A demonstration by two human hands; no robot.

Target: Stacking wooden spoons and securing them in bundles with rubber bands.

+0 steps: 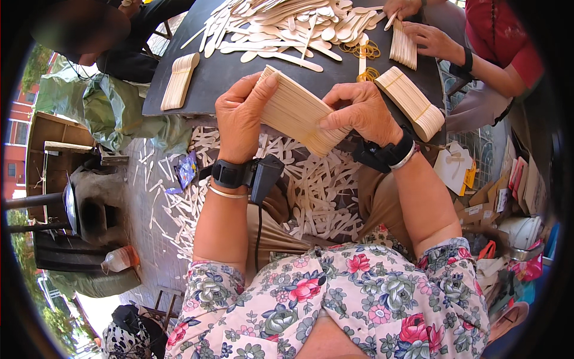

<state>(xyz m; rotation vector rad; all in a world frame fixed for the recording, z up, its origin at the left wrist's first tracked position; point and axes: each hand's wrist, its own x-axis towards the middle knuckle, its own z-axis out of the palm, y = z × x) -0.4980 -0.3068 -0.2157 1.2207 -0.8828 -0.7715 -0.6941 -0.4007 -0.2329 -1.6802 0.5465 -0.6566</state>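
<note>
A neat stack of flat wooden spoons (293,112) is held up between both hands, tilted, just off the near edge of the dark table (218,81). My left hand (242,116) closes on its upper left end, thumb on top. My right hand (363,112) grips the lower right end, with its thumb across the spoons. Just right of that hand lies a banded bundle of wooden spoons (411,102). Yellow rubber bands (366,50) lie beyond it, some around an upright spoon. Another spoon stack (179,82) rests at the table's left.
A big loose pile of wooden spoons (272,27) covers the table's far side. At far right, a co-worker's hands (431,43) touch a spoon stack (404,49). Many scattered spoons (326,194) lie below, around my legs. Cardboard (484,206) stands at the right; a plastic bottle (119,259) lies left.
</note>
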